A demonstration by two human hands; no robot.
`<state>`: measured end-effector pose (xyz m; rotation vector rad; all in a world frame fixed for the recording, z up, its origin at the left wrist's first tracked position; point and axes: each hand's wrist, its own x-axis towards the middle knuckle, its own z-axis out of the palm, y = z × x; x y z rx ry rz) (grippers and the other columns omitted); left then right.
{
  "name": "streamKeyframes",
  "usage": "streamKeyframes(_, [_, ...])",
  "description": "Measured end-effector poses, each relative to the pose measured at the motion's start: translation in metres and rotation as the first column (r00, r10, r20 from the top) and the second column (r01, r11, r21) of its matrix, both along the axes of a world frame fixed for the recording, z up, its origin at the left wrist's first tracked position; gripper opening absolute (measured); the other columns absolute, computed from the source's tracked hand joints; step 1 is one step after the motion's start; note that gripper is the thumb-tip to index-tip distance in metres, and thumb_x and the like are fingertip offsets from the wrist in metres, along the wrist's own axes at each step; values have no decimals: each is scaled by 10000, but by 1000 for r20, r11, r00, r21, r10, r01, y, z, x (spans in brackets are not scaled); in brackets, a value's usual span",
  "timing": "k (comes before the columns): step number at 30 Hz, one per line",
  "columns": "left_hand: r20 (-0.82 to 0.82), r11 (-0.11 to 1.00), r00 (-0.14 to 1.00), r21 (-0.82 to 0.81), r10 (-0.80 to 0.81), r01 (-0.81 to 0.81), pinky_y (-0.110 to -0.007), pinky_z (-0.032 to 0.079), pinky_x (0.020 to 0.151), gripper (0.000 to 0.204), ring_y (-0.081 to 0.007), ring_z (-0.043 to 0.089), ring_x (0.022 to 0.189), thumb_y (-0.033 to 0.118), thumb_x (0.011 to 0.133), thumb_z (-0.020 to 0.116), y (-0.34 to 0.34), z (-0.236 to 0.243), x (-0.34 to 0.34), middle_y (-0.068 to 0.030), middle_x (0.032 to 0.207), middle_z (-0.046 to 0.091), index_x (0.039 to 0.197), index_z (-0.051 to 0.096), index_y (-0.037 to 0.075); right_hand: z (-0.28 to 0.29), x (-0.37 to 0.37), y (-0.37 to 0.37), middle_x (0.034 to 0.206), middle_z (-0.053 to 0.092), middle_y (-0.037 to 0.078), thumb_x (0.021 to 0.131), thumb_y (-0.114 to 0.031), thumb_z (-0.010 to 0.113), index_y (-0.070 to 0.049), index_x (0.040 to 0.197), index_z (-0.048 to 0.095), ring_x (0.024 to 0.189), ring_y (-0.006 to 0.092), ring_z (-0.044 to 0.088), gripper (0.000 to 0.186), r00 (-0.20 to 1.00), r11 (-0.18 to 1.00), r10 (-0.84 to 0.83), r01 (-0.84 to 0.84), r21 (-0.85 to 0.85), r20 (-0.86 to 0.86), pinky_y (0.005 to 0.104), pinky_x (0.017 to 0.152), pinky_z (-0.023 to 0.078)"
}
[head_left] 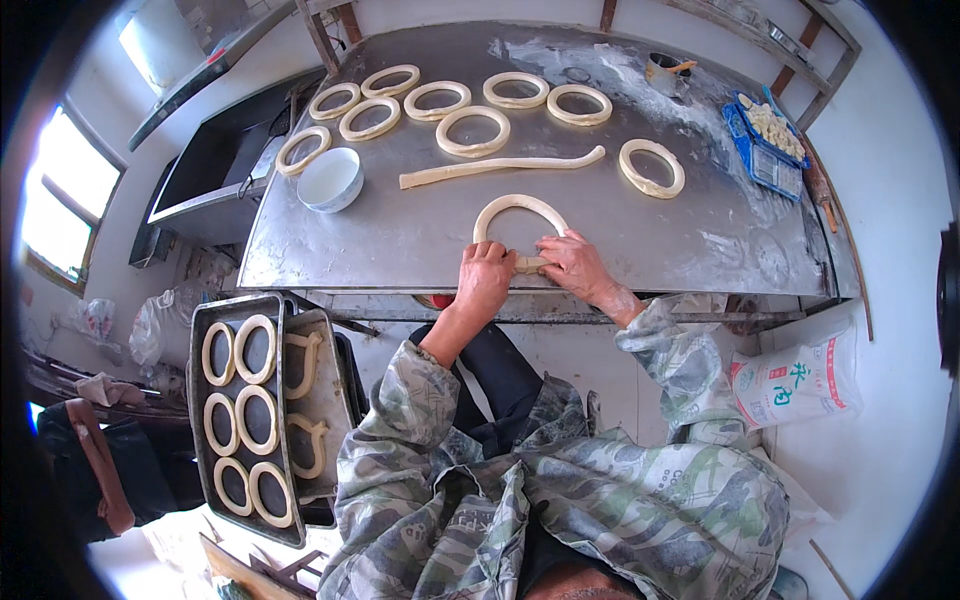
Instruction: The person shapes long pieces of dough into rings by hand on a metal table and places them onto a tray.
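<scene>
Dough loop: a pale rope of raw dough bent into an arch (pixel 519 207) is lying at the near edge of the grey metal worktable (pixel 420 240), its two ends brought together between the hands.
Left hand: the left hand (pixel 486 280) is curled down over the left end of the loop, where the ends meet; the joint is pinched under its fingers.
Right hand: the right hand (pixel 572 263) is pressed on the right end of the same joint, fingers bent and gripping the dough.
Done: nine closed rings of pale dough (pixel 473 131) are laid out across the far half of the table, with one more (pixel 652 167) to the right.
Left: one straight rope of dough (pixel 500 167) is lying unshaped between the rings and the loop; the loop in hand is judged not yet sealed.
White bowl: a round white bowl (pixel 330 179) is set at the left of the table; its contents cannot be told.
Dark baking tray: a dark rectangular metal tray (pixel 243 415) is seen near left, below the table, with six dough rings held in two rows.
Second tray: a lighter metal tray (pixel 322 400) just beside it is loaded with two twisted dough shapes.
Blue crate: a blue plastic crate (pixel 768 150) at the far right is filled with small pale pieces.
</scene>
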<state>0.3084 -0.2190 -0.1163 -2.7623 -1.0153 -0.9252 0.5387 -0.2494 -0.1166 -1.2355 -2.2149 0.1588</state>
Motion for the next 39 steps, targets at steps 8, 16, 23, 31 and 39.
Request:
streamKeyframes(8, [1,997,997,-7,-81,81,-428,480,894,230,-294,587,992,68,756,617,2,-5,-1,-94,950,580,977,664,26,-3,-12,1,1165,696,111,853,-175,672,-18,957,699,1094,309,636,190,997,996,80,-79,27,-5,457,1045,437])
streamKeyframes(16, [138,981,980,-113,-141,157,-425,496,897,236,-317,592,994,39,789,649,1,3,-12,-92,981,597,1019,701,34,-6,-18,4,1198,692,122,863,-174,665,-6,1001,710,1135,313,628,221,997,998,61,-61,16,-46,458,1052,436])
streamKeyframes(23, [152,962,981,-225,-124,156,-442,494,878,182,-336,606,984,55,828,672,11,0,-13,-110,976,626,1001,726,39,-5,-17,1,1197,694,122,863,-166,675,-7,951,733,1132,298,635,191,995,996,-20,12,-85,-96,467,1060,431])
streamKeyframes(31, [202,989,979,-134,-39,67,-458,478,841,247,-326,594,940,101,856,670,11,-15,-9,-100,936,622,1097,697,50,-1,-35,-3,1170,677,125,823,-138,679,-19,839,690,1117,295,623,121,998,998,-61,61,26,4,454,995,433])
streamKeyframes(39, [240,960,964,-220,-117,172,-449,486,887,314,-323,612,983,93,821,704,8,-7,-13,-104,968,654,1133,701,53,-1,-29,-2,1243,673,148,847,-123,663,7,961,718,1208,321,606,182,998,995,-60,58,-75,-31,463,1050,422])
